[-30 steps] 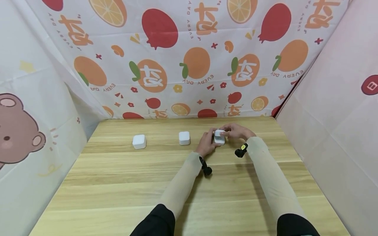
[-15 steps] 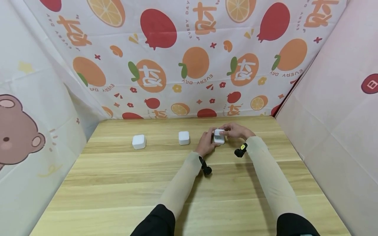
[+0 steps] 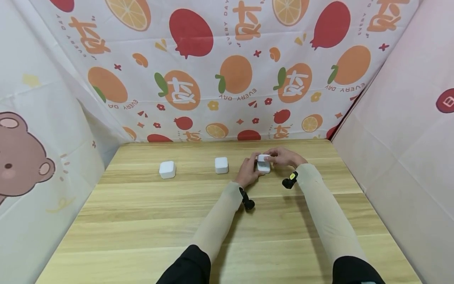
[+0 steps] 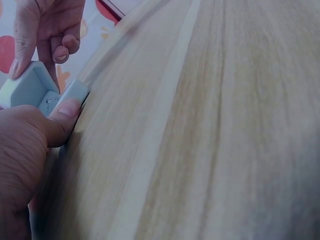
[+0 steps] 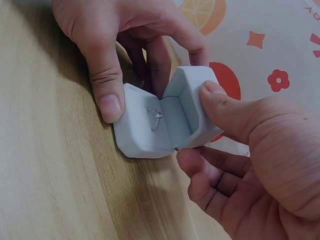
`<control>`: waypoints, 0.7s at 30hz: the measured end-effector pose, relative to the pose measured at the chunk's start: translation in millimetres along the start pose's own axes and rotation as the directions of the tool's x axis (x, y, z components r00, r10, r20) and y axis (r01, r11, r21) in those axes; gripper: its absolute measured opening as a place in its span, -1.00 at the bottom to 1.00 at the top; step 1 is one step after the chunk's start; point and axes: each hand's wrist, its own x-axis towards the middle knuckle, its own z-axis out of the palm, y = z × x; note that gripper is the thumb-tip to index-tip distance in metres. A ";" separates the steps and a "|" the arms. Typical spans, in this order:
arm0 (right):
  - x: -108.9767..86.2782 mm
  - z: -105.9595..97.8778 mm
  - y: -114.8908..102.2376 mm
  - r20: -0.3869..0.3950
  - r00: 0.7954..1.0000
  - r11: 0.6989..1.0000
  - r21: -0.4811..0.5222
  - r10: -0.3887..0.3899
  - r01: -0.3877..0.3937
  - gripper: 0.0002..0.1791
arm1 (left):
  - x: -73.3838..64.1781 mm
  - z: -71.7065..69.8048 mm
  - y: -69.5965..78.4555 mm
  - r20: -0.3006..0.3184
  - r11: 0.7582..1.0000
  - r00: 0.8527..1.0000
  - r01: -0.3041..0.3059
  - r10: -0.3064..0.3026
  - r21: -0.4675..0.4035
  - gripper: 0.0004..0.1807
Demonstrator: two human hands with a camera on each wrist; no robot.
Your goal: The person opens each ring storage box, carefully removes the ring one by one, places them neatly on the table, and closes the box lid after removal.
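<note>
A white ring box (image 3: 263,167) stands on the table with its lid raised, and a ring (image 5: 155,118) with small clear stones sits in its padded base. My left hand (image 3: 248,172) grips the base from the left, its thumb on the front side. From the right, my right hand (image 3: 283,157) pinches the lid (image 5: 199,100), with the thumb on its outer edge. In the left wrist view the ring (image 4: 52,100) shows partly between lid and base.
Two more white boxes, both closed, stand to the left: one in the middle (image 3: 221,165), another farther left (image 3: 167,169). A fruit-printed cloth (image 3: 227,79) hangs behind the wooden table (image 3: 149,221). Pale cloths hang at the left and right sides.
The lid has tipped back a little under my right hand. My left hand keeps its place on the base, and the other two boxes have not moved.
</note>
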 end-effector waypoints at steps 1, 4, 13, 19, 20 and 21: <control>0.0 -0.2 0.0 0.004 1.000 1.000 -0.007 -0.003 0.003 -0.60 | 0.0 -0.1 0.3 0.001 1.000 1.000 -0.001 0.000 0.005 -0.17; 0.0 -1.0 -0.5 0.006 1.000 1.000 -0.013 -0.001 0.001 -0.59 | -0.1 -0.8 1.9 0.000 1.000 1.000 0.000 0.000 0.008 -0.16; -1.5 -2.9 -6.3 -0.004 0.999 0.999 0.014 0.049 -0.049 -0.59 | -0.6 -4.1 5.0 0.000 1.000 1.000 0.012 -0.012 0.015 -0.14; 1.1 -2.4 -1.9 -0.006 0.999 0.999 0.002 0.052 -0.052 -0.58 | 0.3 -1.8 3.5 0.000 1.000 1.000 0.021 -0.021 0.022 -0.12; 1.3 -2.2 -1.8 -0.007 0.999 0.999 -0.002 0.049 -0.049 -0.57 | 0.2 -1.4 3.1 -0.001 1.000 1.000 0.021 -0.021 0.021 -0.12; 1.4 -2.1 -1.9 -0.009 0.999 0.999 0.000 0.046 -0.046 -0.57 | 0.2 -1.2 2.9 -0.002 1.000 1.000 0.020 -0.020 0.020 -0.11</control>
